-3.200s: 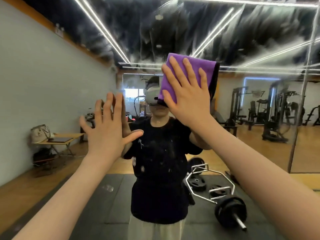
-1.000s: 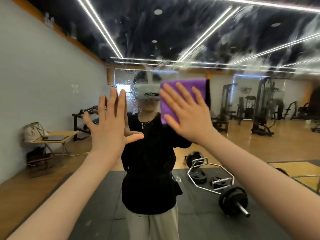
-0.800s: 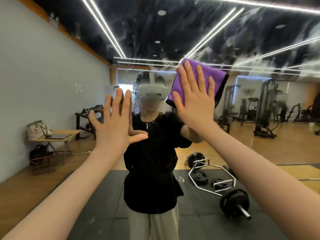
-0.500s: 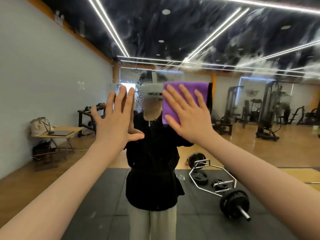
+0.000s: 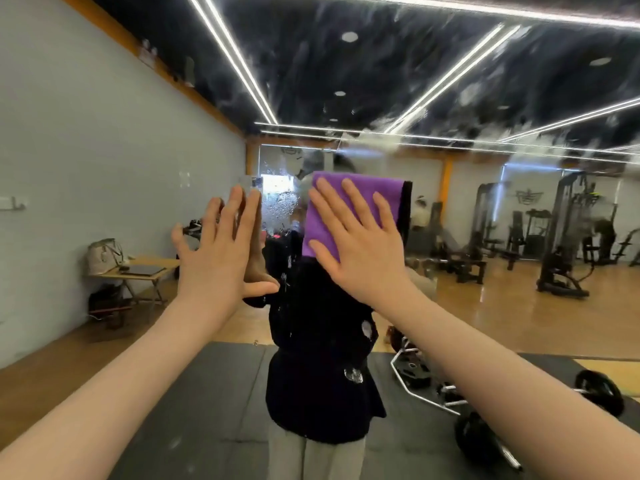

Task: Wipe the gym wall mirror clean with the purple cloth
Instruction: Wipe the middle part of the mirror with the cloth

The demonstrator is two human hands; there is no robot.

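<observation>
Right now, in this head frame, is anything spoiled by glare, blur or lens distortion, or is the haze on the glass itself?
Head view: the hands and purple cloth are sharp; the ceiling light strips reflect bright but do not wash out the frame; wide-angle stretch enlarges the forearms at the lower corners; the whitish haze, streaks and droplets lie on the mirror, not the lens; distant gym machines look soft.
</observation>
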